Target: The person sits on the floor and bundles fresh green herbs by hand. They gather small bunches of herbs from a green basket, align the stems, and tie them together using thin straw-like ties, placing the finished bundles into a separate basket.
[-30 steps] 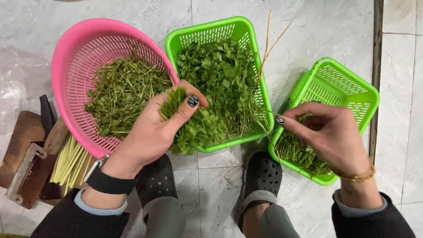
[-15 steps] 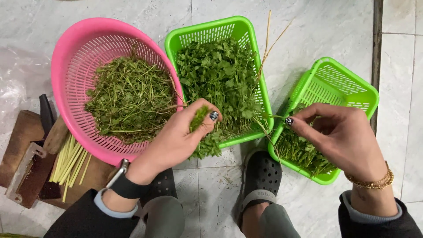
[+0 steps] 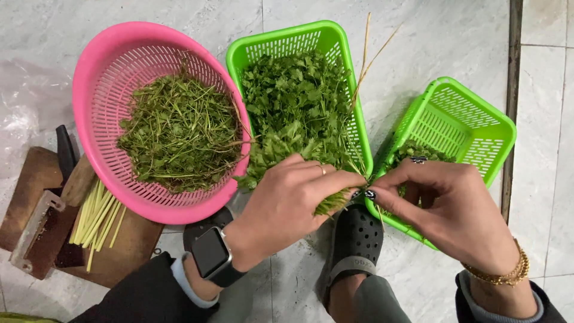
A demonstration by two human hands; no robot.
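Note:
My left hand (image 3: pixel 287 203) grips a small bunch of green herb sprigs (image 3: pixel 330 203) just below the near end of the middle green basket (image 3: pixel 263 48). My right hand (image 3: pixel 448 209) meets it from the right, its fingertips pinching at the same bunch. The middle basket is heaped with leafy green herbs (image 3: pixel 299 113). To its left, a round pink basket (image 3: pixel 95 90) holds picked stems and trimmings (image 3: pixel 179 137). At the right, a smaller green basket (image 3: pixel 478 119) has a few leaves (image 3: pixel 418 152) at its near end.
A wooden board (image 3: pixel 119 245) with a bundle of pale yellow-green stalks (image 3: pixel 95 218) and a dark-handled knife (image 3: pixel 64 152) lies at the left on the pale tiled floor. Black clogs (image 3: pixel 357 236) sit under my hands. Crumpled clear plastic (image 3: pixel 24 113) lies far left.
My left hand moved from the pink basket's rim rightward and down to the middle basket's near end. My right hand shifted left to meet it at the bunch.

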